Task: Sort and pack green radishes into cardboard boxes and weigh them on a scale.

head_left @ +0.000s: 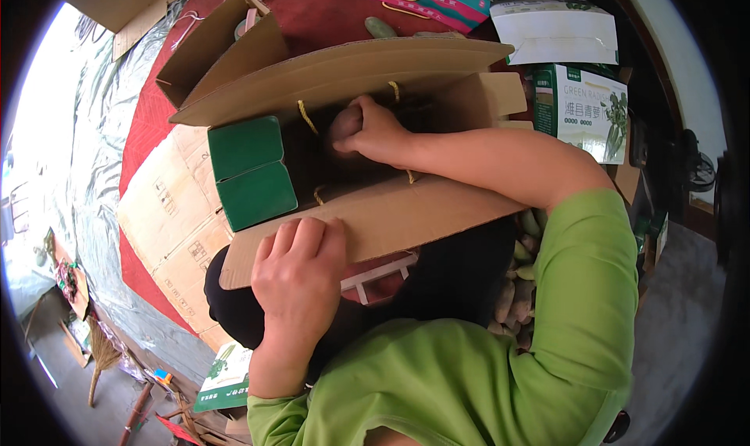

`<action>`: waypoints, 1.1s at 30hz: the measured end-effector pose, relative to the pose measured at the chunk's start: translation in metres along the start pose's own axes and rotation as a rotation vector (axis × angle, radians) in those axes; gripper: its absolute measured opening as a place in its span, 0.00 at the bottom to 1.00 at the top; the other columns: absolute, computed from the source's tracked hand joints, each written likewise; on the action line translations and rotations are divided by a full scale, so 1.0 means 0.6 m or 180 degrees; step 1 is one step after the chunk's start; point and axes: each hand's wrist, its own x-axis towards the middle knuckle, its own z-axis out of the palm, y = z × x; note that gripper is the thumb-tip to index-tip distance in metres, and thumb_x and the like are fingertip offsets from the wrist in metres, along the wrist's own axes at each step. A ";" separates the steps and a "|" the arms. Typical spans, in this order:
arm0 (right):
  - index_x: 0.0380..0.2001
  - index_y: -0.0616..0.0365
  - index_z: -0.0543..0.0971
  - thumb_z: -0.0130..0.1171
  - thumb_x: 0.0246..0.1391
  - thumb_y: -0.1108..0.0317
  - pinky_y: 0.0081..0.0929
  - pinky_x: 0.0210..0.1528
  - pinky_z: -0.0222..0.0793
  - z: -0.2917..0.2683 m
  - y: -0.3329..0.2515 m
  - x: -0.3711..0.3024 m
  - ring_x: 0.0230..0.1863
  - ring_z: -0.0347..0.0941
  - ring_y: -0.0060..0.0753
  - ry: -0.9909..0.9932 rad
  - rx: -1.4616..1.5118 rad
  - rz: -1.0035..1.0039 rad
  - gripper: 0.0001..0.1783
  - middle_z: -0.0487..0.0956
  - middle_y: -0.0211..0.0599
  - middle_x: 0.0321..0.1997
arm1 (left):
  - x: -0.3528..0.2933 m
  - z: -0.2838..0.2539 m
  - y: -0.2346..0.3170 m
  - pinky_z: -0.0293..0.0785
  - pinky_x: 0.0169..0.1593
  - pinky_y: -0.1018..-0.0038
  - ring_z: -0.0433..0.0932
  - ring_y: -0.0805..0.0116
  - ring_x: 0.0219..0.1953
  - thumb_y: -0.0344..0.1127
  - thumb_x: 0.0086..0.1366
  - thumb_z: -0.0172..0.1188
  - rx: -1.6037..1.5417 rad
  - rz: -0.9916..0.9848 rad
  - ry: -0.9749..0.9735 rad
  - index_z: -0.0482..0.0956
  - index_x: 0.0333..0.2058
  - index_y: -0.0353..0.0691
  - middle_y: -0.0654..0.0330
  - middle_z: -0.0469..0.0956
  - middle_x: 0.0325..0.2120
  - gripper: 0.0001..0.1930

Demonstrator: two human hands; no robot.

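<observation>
A brown cardboard box (406,212) stands in front of me with its long flaps folded outward. My right hand (380,133) reaches into it, fingers wrapped round a brownish, rounded root vegetable (344,126). Against the box's left end, two green carton panels (248,161) lie side by side. Yellow cord handles (307,116) hang along both inner walls. My left hand (299,255) lies on the near flap, its fingers slightly bent and pressing on the cardboard, holding nothing. The box's dark bottom is mostly hidden.
Root vegetables (516,301) are heaped by my right side. White and green cartons (582,114) stand at the far right. Another open brown box (223,51) is at the far left, above a flattened cardboard sheet (168,204) on red cloth (320,16). A broom (101,352) lies lower left.
</observation>
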 end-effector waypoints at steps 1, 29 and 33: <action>0.47 0.60 0.67 0.71 0.33 0.66 0.39 0.44 0.71 0.000 -0.004 0.001 0.49 0.73 0.47 0.0005 -0.0001 0.0016 0.35 0.78 0.48 0.41 | -0.001 -0.001 0.000 0.70 0.34 0.74 0.73 0.69 0.32 0.30 0.45 0.57 0.0016 -0.0042 0.0010 0.77 0.29 0.42 0.65 0.69 0.25 0.09; 0.48 0.58 0.75 0.54 0.58 0.62 0.20 0.40 0.68 -0.341 0.071 -0.285 0.41 0.75 0.22 0.1341 0.0791 -0.0793 0.17 0.80 0.33 0.40 | 0.005 -0.003 0.037 0.72 0.35 0.68 0.76 0.61 0.32 0.21 0.47 0.59 -0.0202 -0.0329 -0.0178 0.80 0.35 0.41 0.61 0.75 0.29 0.14; 0.46 0.57 0.76 0.55 0.58 0.66 0.18 0.33 0.68 -0.248 0.289 -0.328 0.35 0.74 0.17 0.1866 0.1698 0.0244 0.14 0.79 0.27 0.37 | 0.002 0.004 0.032 0.72 0.32 0.70 0.77 0.62 0.31 0.22 0.49 0.60 -0.0375 -0.0243 -0.0087 0.81 0.35 0.40 0.61 0.76 0.29 0.12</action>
